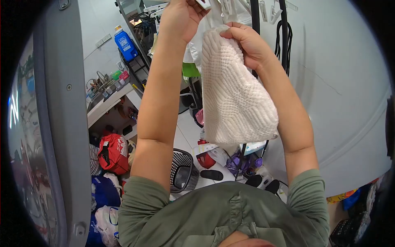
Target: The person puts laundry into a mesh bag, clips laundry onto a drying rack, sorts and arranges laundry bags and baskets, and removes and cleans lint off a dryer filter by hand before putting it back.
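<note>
A cream-white textured cloth point(238, 96), ribbed like a small towel, hangs folded in front of me. My right hand point(249, 43) pinches its top edge between thumb and fingers. Higher up and to the left, my left hand point(184, 18) is closed on a white clothes peg point(203, 4), partly cut off by the frame's top edge. More white pegs point(275, 15) dangle from a hanger around the hands. Whitish translucent material hangs just behind the cloth; what it is I cannot make out.
Dark poles point(255, 18) stand behind my right hand. Below are a black laundry basket point(183, 171), a dark slipper point(212, 175) and purple items. Left are a red bag point(113, 153), a blue container point(125, 44) and a grey door frame point(68, 123). A white curved surface point(337, 103) is at right.
</note>
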The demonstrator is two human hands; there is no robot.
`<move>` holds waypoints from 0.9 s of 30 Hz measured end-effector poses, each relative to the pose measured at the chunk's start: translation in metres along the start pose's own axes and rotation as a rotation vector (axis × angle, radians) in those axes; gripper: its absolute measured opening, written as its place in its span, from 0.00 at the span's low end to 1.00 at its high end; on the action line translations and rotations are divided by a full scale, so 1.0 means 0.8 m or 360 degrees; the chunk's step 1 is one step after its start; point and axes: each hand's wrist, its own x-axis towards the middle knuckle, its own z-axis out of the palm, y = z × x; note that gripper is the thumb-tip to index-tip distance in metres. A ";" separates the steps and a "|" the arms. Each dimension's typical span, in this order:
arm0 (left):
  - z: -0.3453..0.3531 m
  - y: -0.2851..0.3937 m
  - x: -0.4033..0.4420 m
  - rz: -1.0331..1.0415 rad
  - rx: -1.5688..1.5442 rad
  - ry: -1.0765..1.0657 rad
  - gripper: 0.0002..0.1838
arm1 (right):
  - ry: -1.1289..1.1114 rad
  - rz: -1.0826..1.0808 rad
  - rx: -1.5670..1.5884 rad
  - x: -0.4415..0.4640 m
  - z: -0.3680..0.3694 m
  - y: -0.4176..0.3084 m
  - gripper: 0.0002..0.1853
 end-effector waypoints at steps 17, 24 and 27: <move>-0.027 0.004 0.029 -0.0441 -0.0368 -0.0533 0.17 | -0.0061 -0.0027 -0.0059 0.002 0.000 -0.001 0.14; -0.034 -0.011 0.038 -0.0353 0.0020 -0.0233 0.12 | -0.0008 -0.0293 -0.0237 0.006 0.001 0.004 0.12; -0.039 -0.024 0.040 -0.0376 -0.0008 -0.0177 0.12 | 0.0000 -0.0370 -0.0306 0.011 0.001 0.008 0.12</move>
